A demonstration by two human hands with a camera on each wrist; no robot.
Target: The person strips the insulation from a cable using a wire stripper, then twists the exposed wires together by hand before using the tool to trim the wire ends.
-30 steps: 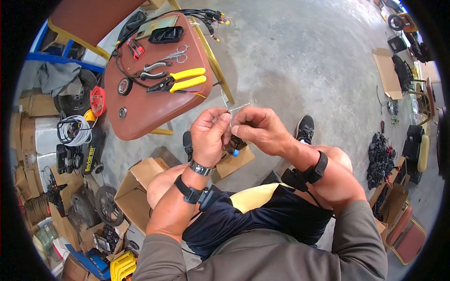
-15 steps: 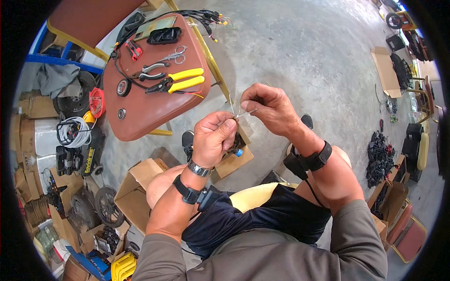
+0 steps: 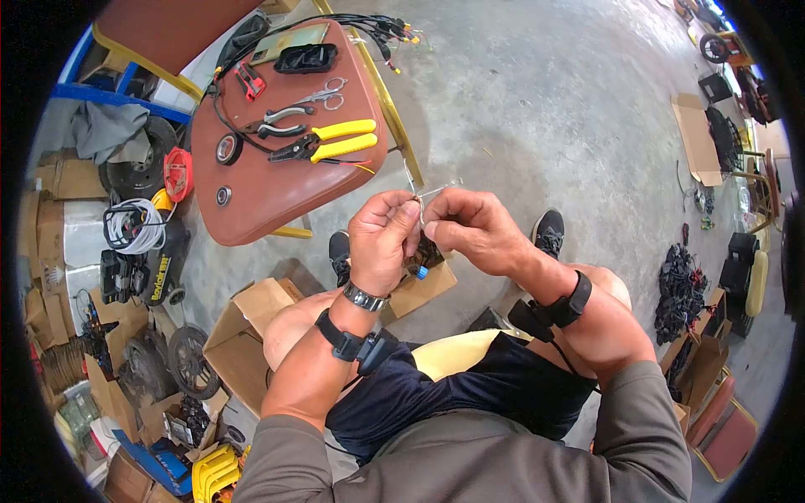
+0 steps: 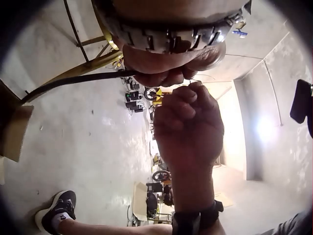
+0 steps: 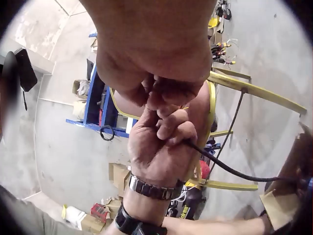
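Close together in front of the knees, both hands work at thin, pale wires (image 3: 438, 189) that fan out from the fingertips. My left hand (image 3: 379, 245) grips the end of a black cable (image 5: 222, 165) between thumb and curled fingers; the cable hangs down from this hand in both wrist views. With thumb and index finger, my right hand (image 3: 476, 233) pinches one of the thin wires just beside the left fingertips. The fingers hide the spot where wires and cable meet. In the left wrist view the right hand (image 4: 190, 125) shows its curled fingers.
A brown chair seat (image 3: 281, 205) at the left holds yellow-handled wire strippers (image 3: 345, 130), pliers (image 3: 283, 131), scissors (image 3: 332, 94), a red cutter (image 3: 250, 82) and a tape roll (image 3: 228, 149). Below the hands stands a cardboard box (image 3: 421, 293). Cable bundles (image 3: 681, 281) lie right.
Half a second ago the right hand had drawn up and away from the left with a wire; now it is back beside the left fingertips. The left hand keeps its grip.
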